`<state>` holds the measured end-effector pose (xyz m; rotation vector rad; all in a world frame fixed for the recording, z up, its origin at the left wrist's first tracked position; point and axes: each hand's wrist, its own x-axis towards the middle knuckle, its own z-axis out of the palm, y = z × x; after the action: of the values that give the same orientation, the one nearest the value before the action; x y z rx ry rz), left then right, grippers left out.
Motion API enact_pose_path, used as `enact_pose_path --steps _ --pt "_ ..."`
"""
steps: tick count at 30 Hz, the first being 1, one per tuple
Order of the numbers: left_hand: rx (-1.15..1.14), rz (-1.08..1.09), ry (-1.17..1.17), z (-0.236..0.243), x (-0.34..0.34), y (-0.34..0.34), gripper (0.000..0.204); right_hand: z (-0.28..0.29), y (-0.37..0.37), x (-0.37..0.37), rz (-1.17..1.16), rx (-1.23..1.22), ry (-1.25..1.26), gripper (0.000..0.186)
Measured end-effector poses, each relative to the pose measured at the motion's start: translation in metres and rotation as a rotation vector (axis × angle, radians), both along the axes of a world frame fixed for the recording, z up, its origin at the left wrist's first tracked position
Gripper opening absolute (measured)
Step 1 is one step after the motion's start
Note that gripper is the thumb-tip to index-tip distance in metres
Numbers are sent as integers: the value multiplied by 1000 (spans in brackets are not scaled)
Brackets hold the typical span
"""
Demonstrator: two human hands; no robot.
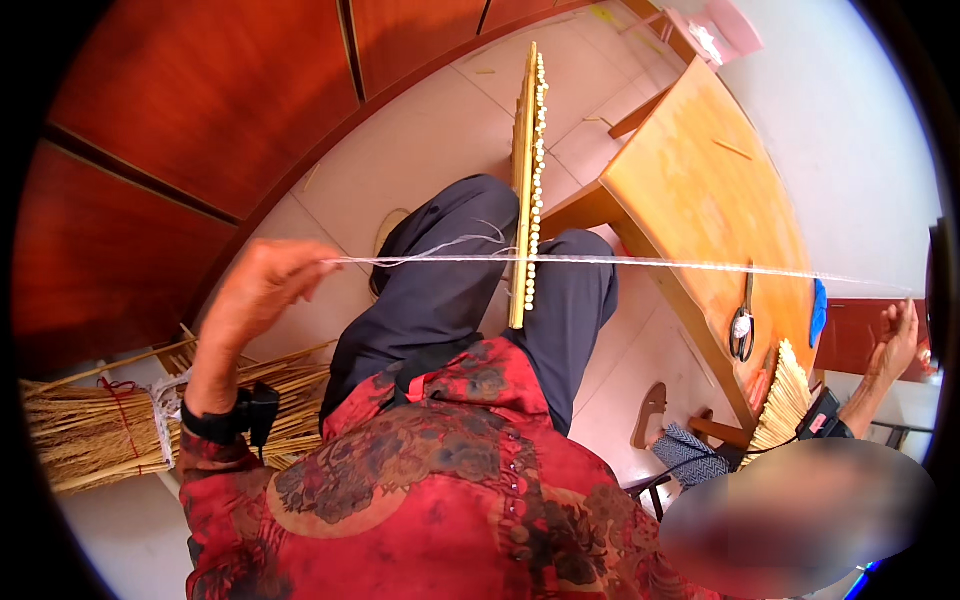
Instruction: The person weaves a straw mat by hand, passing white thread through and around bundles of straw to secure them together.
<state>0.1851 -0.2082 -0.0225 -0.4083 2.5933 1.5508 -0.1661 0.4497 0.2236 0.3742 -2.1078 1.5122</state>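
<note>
A thin white string [640,261] is stretched almost straight from left to right across my lap. My left hand [275,280] is closed, with the string pinched at its fingertips. Far out at the right, my right hand [893,340] is raised at the string's other end, its fingers drawn together; the contact there is small and faint. A flat panel of straw-coloured stalks [525,180] stands edge-on between my knees, with a row of pale round ends down its right side. The string crosses its near part. Loose loops of string [465,240] hang left of the panel.
A wooden table [690,160] at right bears black-handled scissors [742,335] and a blue item [819,312]. A fan of pale stalks [785,400] leans near it. Bundled stalks [90,430] lie at left. Another person's sandalled foot [655,420] shows. Red panelling [200,110] stands behind.
</note>
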Motion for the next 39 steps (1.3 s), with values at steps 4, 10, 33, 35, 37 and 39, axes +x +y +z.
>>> enact_pose_path --steps 4,10,33,35,37,39 --pt "-190 135 198 21 16 -20 11 -40 -52 3 -301 387 98 20" --pt "-282 247 320 21 13 -31 11 -88 -87 15 -247 314 50 15" --pt "-246 70 78 -66 -39 -76 17 -197 -72 206 -456 625 -203 5" --pt "-157 112 54 -67 -42 -77 17 -206 -65 213 -461 660 -228 5" --pt "-66 151 28 -71 -45 -81 18 -222 -60 221 -337 715 -245 6" --pt "-178 345 313 -76 -50 -89 19 -248 -66 233 -218 680 -334 8"
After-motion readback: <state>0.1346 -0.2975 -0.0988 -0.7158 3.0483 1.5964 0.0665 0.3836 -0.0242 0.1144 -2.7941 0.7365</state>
